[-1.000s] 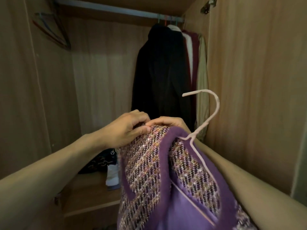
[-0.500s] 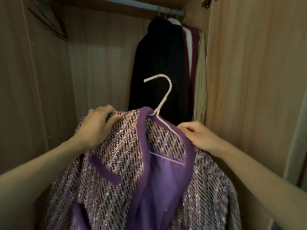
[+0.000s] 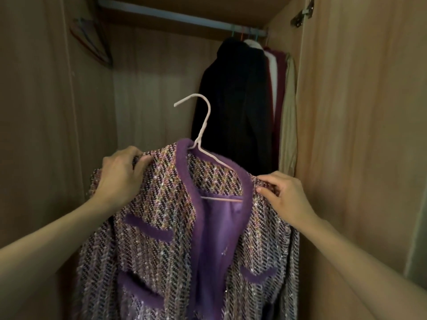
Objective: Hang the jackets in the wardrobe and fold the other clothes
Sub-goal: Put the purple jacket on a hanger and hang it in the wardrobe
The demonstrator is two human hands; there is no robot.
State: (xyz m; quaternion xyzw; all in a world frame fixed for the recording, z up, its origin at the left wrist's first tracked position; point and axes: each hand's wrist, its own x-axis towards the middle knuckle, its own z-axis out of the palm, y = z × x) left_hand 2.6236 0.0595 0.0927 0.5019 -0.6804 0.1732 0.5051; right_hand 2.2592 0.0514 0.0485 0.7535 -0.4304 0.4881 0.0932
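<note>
**Holding one tweed jacket up at the open wardrobe**

You face the wooden wardrobe [image 3: 358,135], its walls close on both sides and one grey rail [image 3: 173,18] across the top. Your purple tweed jacket [image 3: 161,227] fills the lower middle, held up on its hanger below the rail and not on it. It hides the wardrobe's lower part. Behind it, at the rail's right end, four garments hang pressed together: a black coat [image 3: 235,107] in front, then a white one [image 3: 272,65], a maroon one [image 3: 280,88] and a beige one [image 3: 290,112] against the right wall.

Your left hand [image 3: 122,179] has its fingers curled over the jacket shoulder on your left. Your right hand [image 3: 284,197] pinches the other shoulder beside the purple trim.

One white wire hanger [image 3: 204,125] rises from the collar, its hook free in the air and pointing left, in front of the black coat. Three purple pocket bands [image 3: 147,228] show on the jacket front. Thin empty hangers [image 3: 90,42] hang top left by the wall, overlapping too much to count. One metal hinge [image 3: 302,12] sits top right. A small pale mark [image 3: 225,250] on the jacket's lining is too small to read.
</note>
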